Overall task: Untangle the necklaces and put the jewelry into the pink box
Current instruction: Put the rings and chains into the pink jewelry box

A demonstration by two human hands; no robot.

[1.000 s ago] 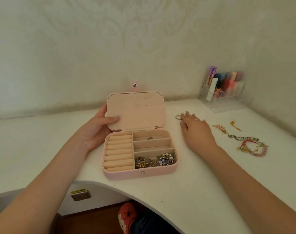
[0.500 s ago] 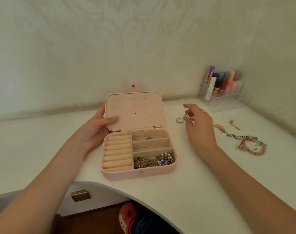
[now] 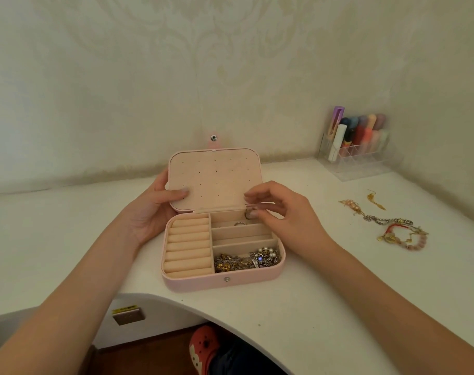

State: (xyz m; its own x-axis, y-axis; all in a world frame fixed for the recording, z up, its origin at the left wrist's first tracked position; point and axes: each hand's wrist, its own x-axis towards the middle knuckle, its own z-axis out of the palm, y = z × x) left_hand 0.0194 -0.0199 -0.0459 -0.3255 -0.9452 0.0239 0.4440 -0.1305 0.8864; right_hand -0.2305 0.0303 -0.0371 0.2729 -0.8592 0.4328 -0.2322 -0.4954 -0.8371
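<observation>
White desk (image 3: 325,307), rounded pink box (image 3: 222,282), ring (image 3: 249,214) pinched

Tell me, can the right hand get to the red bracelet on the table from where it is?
Probably yes. The red bracelet lies in the open on the table, with nothing between it and the right hand. But that hand is pinching a ring over the pink box, so it should drop that first.
</observation>
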